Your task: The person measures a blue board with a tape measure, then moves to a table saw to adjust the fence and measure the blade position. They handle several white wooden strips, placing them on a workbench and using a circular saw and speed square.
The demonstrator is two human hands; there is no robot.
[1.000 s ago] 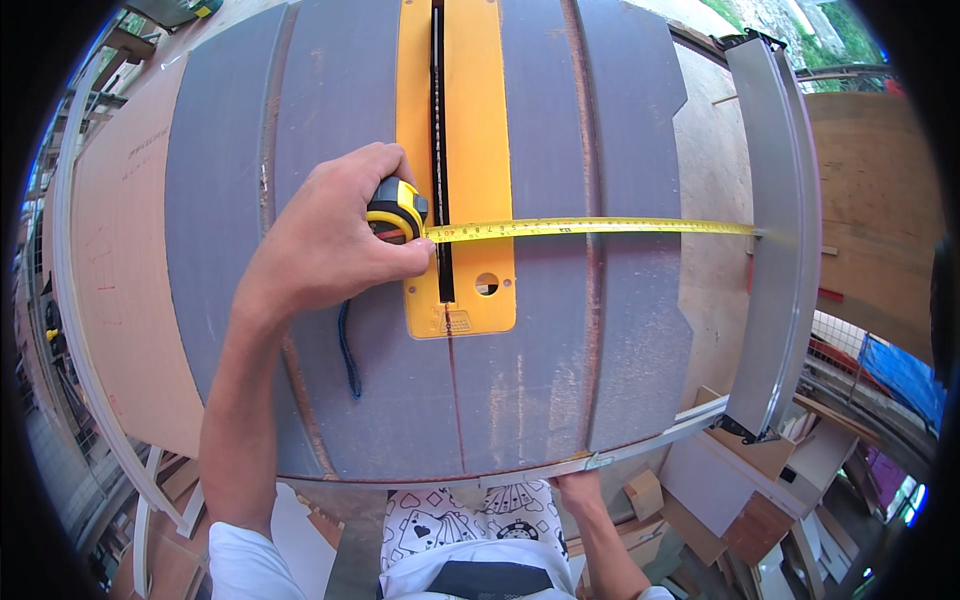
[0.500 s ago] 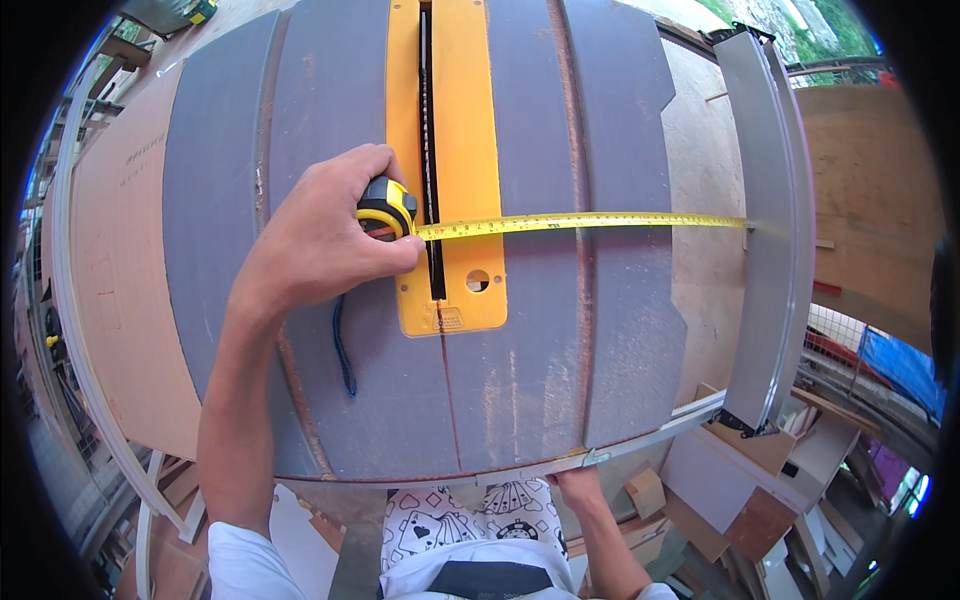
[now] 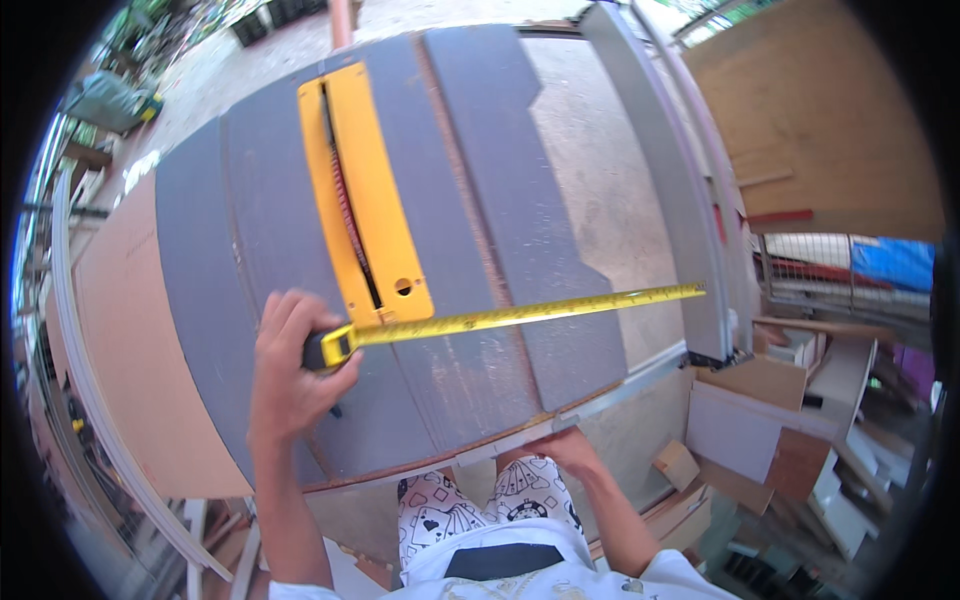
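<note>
My left hand [image 3: 283, 372] is closed on a black and yellow tape measure [image 3: 338, 346], held over the grey table saw top [image 3: 440, 385] just nearer than the yellow throat plate [image 3: 388, 225]. From its case the yellow tape blade [image 3: 520, 316] runs out to the right across the table, and its end overlaps the metal rip fence [image 3: 672, 190]. Inside the plate's slot shows the toothed saw blade [image 3: 343, 195]. My right hand [image 3: 562, 448] is at the front rail [image 3: 590, 405], with its fingers hidden by the rail's edge.
A tan board [image 3: 130, 330] extends along the table's left side. Wood offcuts and boxes [image 3: 745, 425] are piled at the lower right, with a brown panel [image 3: 820, 120] beyond the fence. A blue tarp [image 3: 895, 263] hangs behind wire mesh.
My left hand and the tape measure have moved nearer, off the throat plate, and the blade's end now overlaps the fence nearer its front. The whole view has turned; my right hand remains at the rail.
</note>
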